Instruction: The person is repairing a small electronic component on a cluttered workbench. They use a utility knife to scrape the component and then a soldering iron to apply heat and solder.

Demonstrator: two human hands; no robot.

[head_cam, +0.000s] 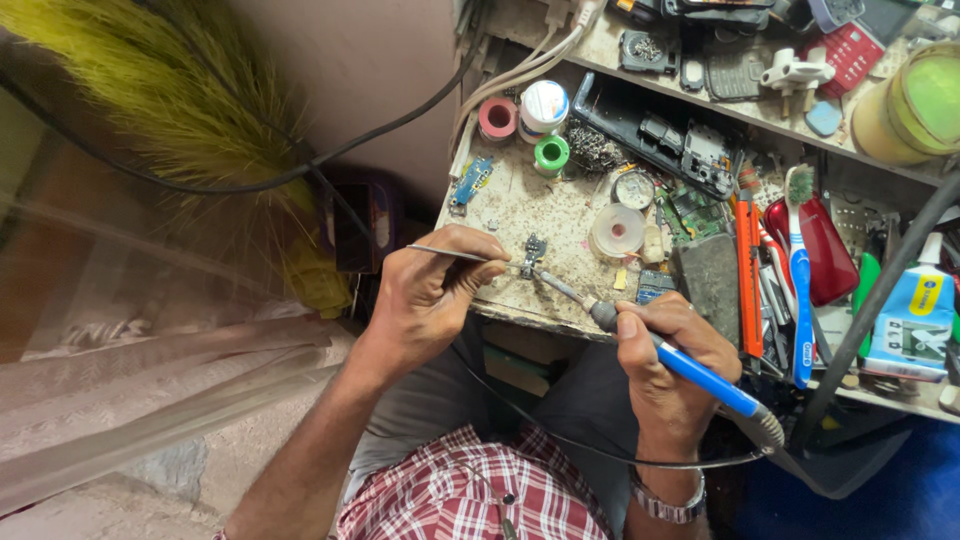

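The small metal part (533, 252) lies on the counter (540, 215), just left of the clear tape roll (617, 231); it looks light, stiff and fragile, best pinched at its edge. The left hand (430, 295) has its grip closed on tweezers (455, 254) touching it, while the right hand (665, 365) grips the blue soldering iron (690, 372), tip at the part.

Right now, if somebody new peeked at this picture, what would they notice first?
Probably the two hands meeting at the worn workbench edge: the right hand grips a blue-handled soldering iron whose tip meets a small metal part, while the left hand steadies that part with thin tweezers. Next, the bright clutter on the right: a blue toothbrush, an orange utility knife, and coloured tape rolls further back.
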